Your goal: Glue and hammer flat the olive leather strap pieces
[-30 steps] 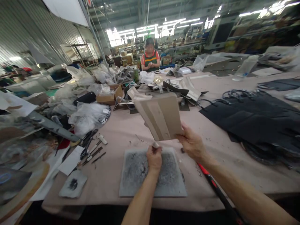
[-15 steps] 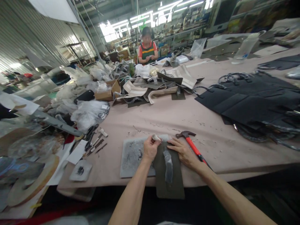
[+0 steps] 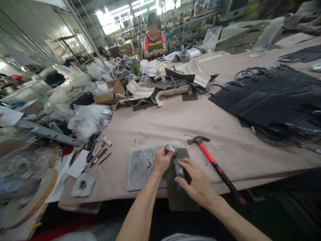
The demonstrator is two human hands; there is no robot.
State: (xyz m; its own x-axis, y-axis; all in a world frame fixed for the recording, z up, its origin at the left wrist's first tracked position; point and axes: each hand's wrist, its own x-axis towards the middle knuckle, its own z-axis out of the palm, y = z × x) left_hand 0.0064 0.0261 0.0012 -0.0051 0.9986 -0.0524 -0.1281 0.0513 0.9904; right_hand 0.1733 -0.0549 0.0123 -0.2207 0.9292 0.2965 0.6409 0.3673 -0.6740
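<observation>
My left hand [image 3: 163,160] is closed around a small tool with a pale, cylindrical wrapped head [image 3: 170,148], held at the upper left edge of a dark olive panel [image 3: 184,201]. The tool's lower end is hidden by my fingers. A plastic-wrapped strip [image 3: 179,170] is fixed along the panel. Over that strip lies my right hand [image 3: 198,184], thumb and fingers apart, fingertips touching the plastic. The panel partly covers a grey, scuffed slab [image 3: 140,167] and overhangs the table's front edge. To the right lies a claw hammer [image 3: 207,152] with a red and black handle.
Hand tools [image 3: 102,150] and a small block with a black smear [image 3: 82,184] lie at left. Black bag pieces [image 3: 271,97] are stacked at right. Panels [image 3: 173,90] are heaped toward the back. Across the table sits a co-worker [image 3: 154,43]. A metal bar [image 3: 50,132] juts in.
My right hand has moved from the panel's upper right edge down onto the wrapped strip. My left hand stays at the upper left edge with the tool. The view has shifted slightly.
</observation>
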